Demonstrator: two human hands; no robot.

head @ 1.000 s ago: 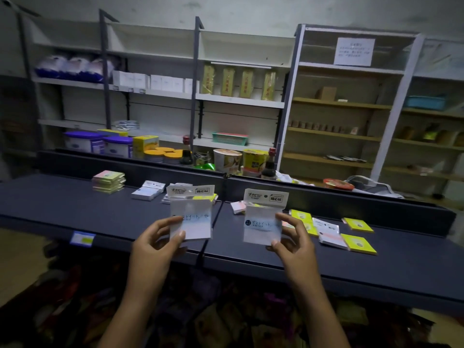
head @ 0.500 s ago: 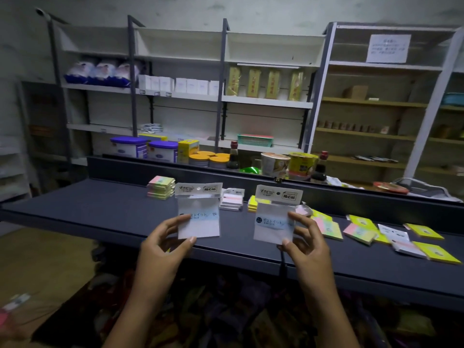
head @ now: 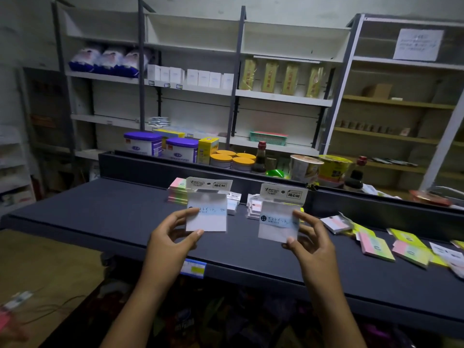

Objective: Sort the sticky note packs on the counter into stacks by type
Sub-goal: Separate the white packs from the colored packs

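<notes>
Pastel stack (head: 177, 190) half hidden behind left-hand pack (head: 207, 209); loose packs (head: 455, 266) cut by right edge; header print illegible.

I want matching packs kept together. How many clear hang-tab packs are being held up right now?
2: one clear hang-tab pack in the left hand, another in the right hand. Similar ones on the counter may be hidden.

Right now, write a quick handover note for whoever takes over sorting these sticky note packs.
Left hand: pinching a clear hang-tab sticky note pack.
Right hand: pinching a matching clear pack.
Done: a neat pink-and-green stack and small white stacks sit at the back of the dark blue counter.
Left: stack both held packs together, then sort the loose pink, green and yellow pads scattered on the right.
</notes>
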